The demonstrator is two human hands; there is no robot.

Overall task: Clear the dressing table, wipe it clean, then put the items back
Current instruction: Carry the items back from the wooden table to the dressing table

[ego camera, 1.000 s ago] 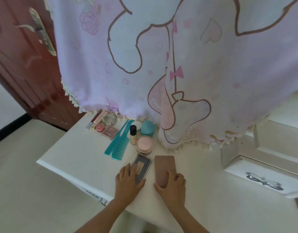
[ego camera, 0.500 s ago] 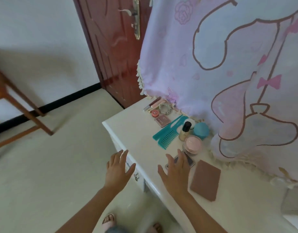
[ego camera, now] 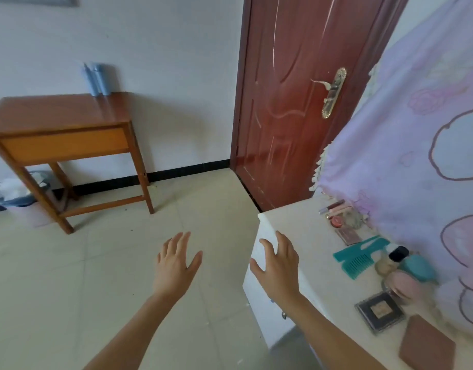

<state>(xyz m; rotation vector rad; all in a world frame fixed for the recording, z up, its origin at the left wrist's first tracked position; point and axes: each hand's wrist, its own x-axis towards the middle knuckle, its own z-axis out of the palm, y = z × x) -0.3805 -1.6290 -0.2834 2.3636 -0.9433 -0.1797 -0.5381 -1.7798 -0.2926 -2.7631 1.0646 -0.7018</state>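
Along the back of the white worktop [ego camera: 304, 236] the toiletries [ego camera: 416, 268] lie in place, so clearing looks either unstarted or all done; left grip [ego camera: 176, 265] and right grip [ego camera: 279, 265] hover released, empty, near its corner; brown case [ego camera: 427, 345], teal comb [ego camera: 358, 259], dark palette [ego camera: 379, 311] untouched

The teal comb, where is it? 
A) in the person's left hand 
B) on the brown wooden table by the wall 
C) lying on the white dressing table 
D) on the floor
C: the teal comb lies flat on the white dressing table, next to the other makeup things. The left hand and the right hand are both spread open and hold nothing.
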